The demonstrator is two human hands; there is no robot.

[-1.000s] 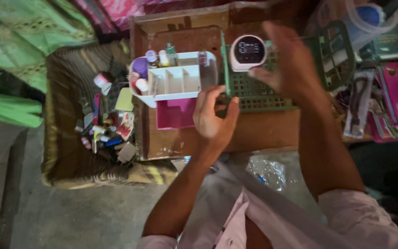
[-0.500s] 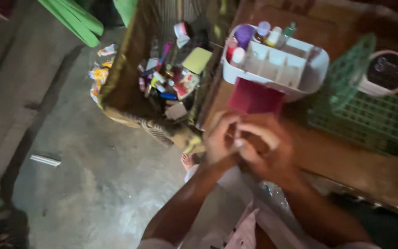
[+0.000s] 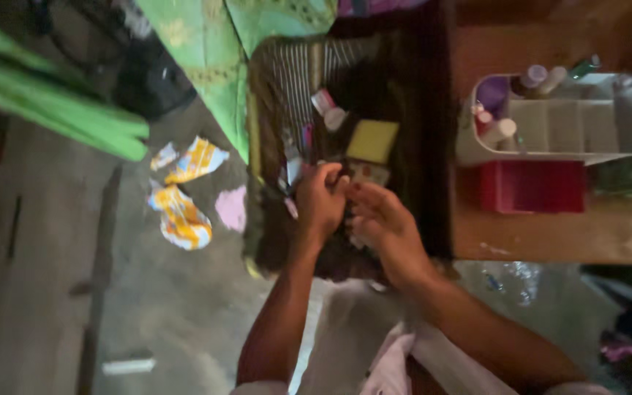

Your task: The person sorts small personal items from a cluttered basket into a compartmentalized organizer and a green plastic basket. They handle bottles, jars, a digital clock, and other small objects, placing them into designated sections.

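My left hand (image 3: pixel 320 201) and my right hand (image 3: pixel 380 223) are close together over a dark basket (image 3: pixel 272 132) of small items on the floor. The left hand's fingers are curled; the blur hides whether anything is in them. My right hand's fingers are loosely bent beside it, with nothing clearly in them. A yellow pad (image 3: pixel 372 140) and a small white bottle (image 3: pixel 328 110) lie in the basket just beyond my hands.
A white divided organiser (image 3: pixel 616 117) with small bottles and a red box (image 3: pixel 532 186) sit on a wooden table (image 3: pixel 550 238) at right. Crumpled yellow and white wrappers (image 3: pixel 183 194) lie on the grey floor at left, near green cloth (image 3: pixel 206 29).
The view has swung left from the table to the basket. My hands came off the green crate and white jar, joined together, and now hang over the basket.
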